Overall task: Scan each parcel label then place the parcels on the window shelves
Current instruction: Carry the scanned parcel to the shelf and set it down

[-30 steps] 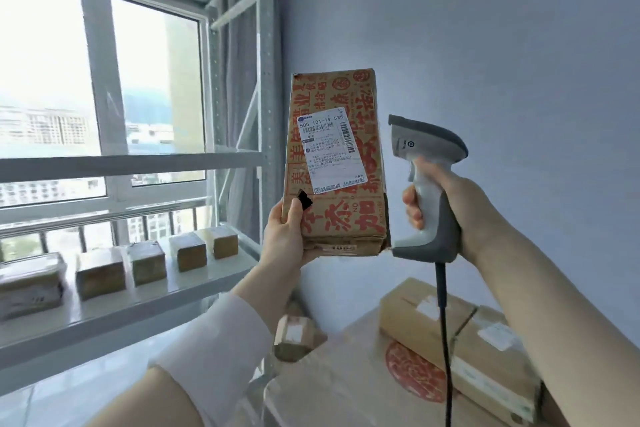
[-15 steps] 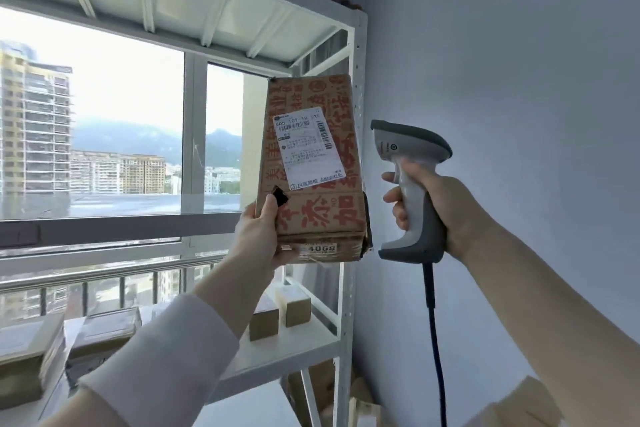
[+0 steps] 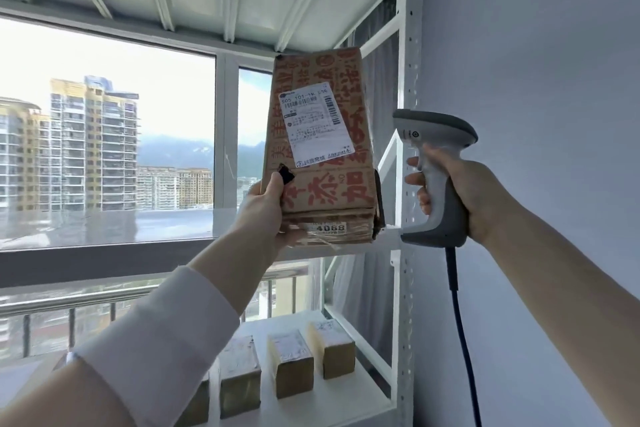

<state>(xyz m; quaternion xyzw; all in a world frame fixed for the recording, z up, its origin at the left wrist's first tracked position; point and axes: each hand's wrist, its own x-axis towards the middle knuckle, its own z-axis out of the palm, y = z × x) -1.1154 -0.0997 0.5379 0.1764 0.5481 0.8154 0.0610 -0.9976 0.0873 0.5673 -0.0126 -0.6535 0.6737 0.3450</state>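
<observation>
Head view: brown printed parcel (image 3: 318,149) held upright in front of the white rack's right end, its base about level w/ the middle shelf (image 3: 104,263), not resting on it. White label (image 3: 317,126) faces the camera. L hand (image 3: 266,215) grips the parcel's lower-left corner, thumb on the front face; other fingers hidden behind. R hand (image 3: 460,198) is wrapped round the grey scanner (image 3: 436,177) handle, one finger at the trigger, just right of the parcel and not touching it; dark cable (image 3: 457,322) hangs down.

Change: a sec ago the parcel was up against the blue wall above a stack of boxes; since then the view has swung left and up, so parcel and scanner now sit against the rack and window (image 3: 104,114). Grip on both looks the same. Prob. means the scan is done and shelving is under way.

Lower shelf (image 3: 367,402) carries a row of small parcels (image 3: 291,366).
</observation>
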